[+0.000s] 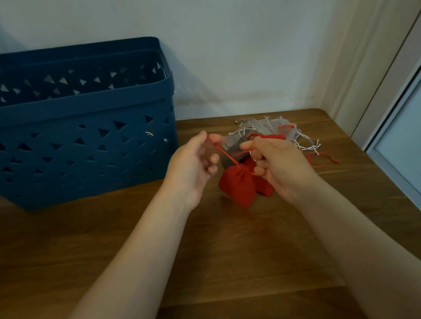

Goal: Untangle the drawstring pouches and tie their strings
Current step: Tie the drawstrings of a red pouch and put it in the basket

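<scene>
At the far left a blue basket with triangular cut-outs stands on the wooden worktop, well to the left of the left hand's fingers. The left hand is raised just beside the basket's right wall, its thumb and forefinger tip pinching the end of a red string; the other fingers curl loosely below. The string slants down and to the right from that pinch to the gathered neck of a red pouch, which hangs low between the two hands (whether its bottom touches the worktop cannot be told). A second red pouch sits just behind it, partly hidden under the right hand. The right hand has its fingers curled around the other red string end near the pouch neck. Beyond the right fingers lies a tangled heap of grey pouches with white strings, and a loose red cord trails off to their right.
</scene>
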`<act>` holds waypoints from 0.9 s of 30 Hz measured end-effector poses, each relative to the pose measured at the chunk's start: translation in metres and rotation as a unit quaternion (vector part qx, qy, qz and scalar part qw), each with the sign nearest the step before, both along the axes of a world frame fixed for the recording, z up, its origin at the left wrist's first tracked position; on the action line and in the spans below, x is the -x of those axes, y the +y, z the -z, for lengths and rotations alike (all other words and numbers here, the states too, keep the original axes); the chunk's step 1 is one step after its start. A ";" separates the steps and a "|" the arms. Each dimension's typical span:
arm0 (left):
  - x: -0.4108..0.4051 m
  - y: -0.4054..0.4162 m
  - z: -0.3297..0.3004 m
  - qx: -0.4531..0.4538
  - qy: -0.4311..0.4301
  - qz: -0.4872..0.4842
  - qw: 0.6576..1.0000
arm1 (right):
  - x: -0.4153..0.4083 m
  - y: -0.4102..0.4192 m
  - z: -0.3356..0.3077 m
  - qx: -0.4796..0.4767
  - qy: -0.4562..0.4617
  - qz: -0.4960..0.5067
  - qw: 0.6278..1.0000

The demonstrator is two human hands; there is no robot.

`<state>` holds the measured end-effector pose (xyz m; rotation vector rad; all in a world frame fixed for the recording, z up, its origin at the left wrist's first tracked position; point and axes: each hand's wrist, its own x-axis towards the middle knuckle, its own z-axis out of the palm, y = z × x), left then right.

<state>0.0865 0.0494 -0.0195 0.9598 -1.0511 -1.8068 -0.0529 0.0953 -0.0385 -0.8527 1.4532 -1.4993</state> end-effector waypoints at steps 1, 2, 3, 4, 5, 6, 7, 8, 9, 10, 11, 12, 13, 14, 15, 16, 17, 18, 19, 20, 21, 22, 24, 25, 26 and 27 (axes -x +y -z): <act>0.000 0.000 -0.002 0.024 -0.021 0.006 0.999 | -0.002 0.001 -0.002 0.000 0.049 -0.020 0.999; 0.000 0.001 -0.004 0.044 -0.039 0.013 0.998 | -0.004 0.003 -0.004 0.000 0.097 -0.041 0.994; 0.000 0.002 -0.005 0.058 -0.052 0.020 0.997 | -0.006 0.005 -0.006 0.001 0.139 -0.058 0.989; 0.000 0.003 -0.007 0.067 -0.060 0.029 0.996 | -0.007 0.006 -0.008 0.002 0.170 -0.068 0.983; 0.000 0.004 -0.009 0.073 -0.060 0.038 0.995 | -0.009 0.006 -0.010 0.004 0.190 -0.074 0.979; 0.000 0.005 -0.010 0.074 -0.053 0.048 0.995 | -0.010 0.007 -0.012 0.010 0.199 -0.078 0.977; 0.001 0.006 -0.012 0.068 -0.036 0.057 0.995 | -0.011 0.006 -0.013 0.021 0.200 -0.083 0.976; 0.001 0.006 -0.013 0.060 -0.013 0.065 0.996 | -0.013 0.006 -0.015 0.031 0.193 -0.086 0.977; 0.001 0.007 -0.013 0.056 0.008 0.068 0.996 | -0.014 0.005 -0.016 0.038 0.181 -0.085 0.979; 0.000 0.007 -0.012 0.060 0.018 0.066 0.996 | -0.015 0.005 -0.017 0.041 0.163 -0.081 0.982; 0.000 0.007 -0.010 0.071 0.012 0.057 0.996 | -0.015 0.004 -0.017 0.043 0.139 -0.077 0.986; 0.000 0.007 -0.008 0.084 -0.012 0.047 0.995 | -0.015 0.004 -0.017 0.043 0.109 -0.073 0.990; 0.000 0.009 -0.005 0.094 -0.046 0.040 0.994 | -0.014 0.003 -0.016 0.043 0.077 -0.070 0.994; 0.002 0.011 -0.002 0.098 -0.081 0.038 0.991 | -0.013 0.002 -0.016 0.043 0.047 -0.066 0.996; 0.003 0.014 0.000 0.100 -0.111 0.042 0.988 | -0.011 0.001 -0.015 0.043 0.022 -0.063 0.997; 0.005 0.016 0.003 0.101 -0.133 0.051 0.985 | -0.011 0.000 -0.015 0.044 0.001 -0.062 0.997; 0.006 0.018 0.004 0.105 -0.148 0.067 0.981 | -0.011 -0.001 -0.014 0.045 -0.012 -0.065 0.997; 0.008 0.019 0.005 0.117 -0.165 0.084 0.976 | -0.011 -0.001 -0.014 0.044 -0.014 -0.070 0.996; 0.008 0.019 0.006 0.137 -0.181 0.095 0.969 | -0.010 -0.001 -0.014 0.041 -0.006 -0.077 0.996; 0.008 0.019 0.007 0.158 -0.192 0.096 0.964 | -0.010 0.000 -0.015 0.039 0.006 -0.082 0.996; 0.008 0.018 0.007 0.176 -0.196 0.093 0.960 | -0.010 0.001 -0.015 0.039 0.015 -0.085 0.996; 0.008 0.017 0.008 0.186 -0.195 0.090 0.959 | -0.009 0.001 -0.015 0.042 0.016 -0.085 0.995; 0.007 0.016 0.012 0.182 -0.189 0.093 0.961 | -0.009 0.000 -0.014 0.054 0.001 -0.072 0.996; 0.007 0.016 0.014 0.166 -0.182 0.095 0.964 | -0.009 -0.001 -0.012 0.058 -0.009 -0.057 0.997; 0.006 0.017 0.016 0.136 -0.160 0.095 0.973 | -0.009 -0.001 -0.010 0.057 -0.021 -0.036 0.997; 0.006 0.017 0.017 0.087 -0.113 0.091 0.985 | -0.009 -0.002 -0.008 0.052 -0.039 -0.012 0.998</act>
